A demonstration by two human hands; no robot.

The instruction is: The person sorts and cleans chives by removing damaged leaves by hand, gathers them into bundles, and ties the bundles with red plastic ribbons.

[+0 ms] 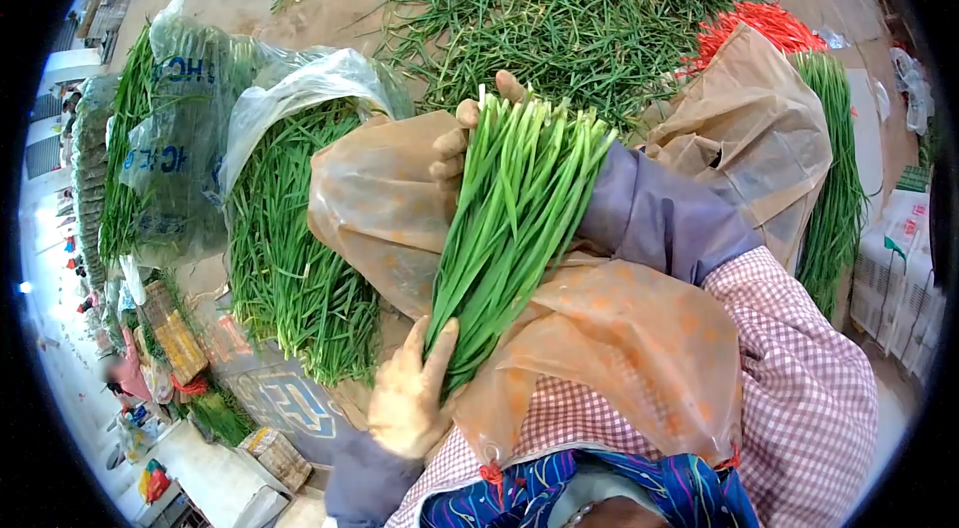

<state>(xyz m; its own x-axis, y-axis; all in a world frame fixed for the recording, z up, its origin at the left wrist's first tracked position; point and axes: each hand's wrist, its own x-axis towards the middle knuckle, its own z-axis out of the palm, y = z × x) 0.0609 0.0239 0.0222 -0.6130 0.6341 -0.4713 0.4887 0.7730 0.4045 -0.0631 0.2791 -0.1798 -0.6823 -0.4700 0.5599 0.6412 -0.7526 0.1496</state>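
A bunch of long green stalks (pixel 519 208) lies slantwise in front of my body, its pale cut ends at the top and its leafy tips at the bottom. My right hand (pixel 452 146) is wrapped round the upper part from behind; its fingertips show beside the cut ends, while the palm is hidden. At the lower tips, my left hand (pixel 415 390) grips the leaves between thumb and fingers. Beneath the bunch spreads a translucent brown apron (pixel 619 348).
A large loose pile of green stalks (pixel 559 8) covers the floor ahead. Stacked greens (pixel 300 248) and plastic-wrapped greens (pixel 180 148) stand at left. Red ties (pixel 764 26) and more greens (pixel 834 178) are at right. A person in pink (pixel 130 368) is far left.
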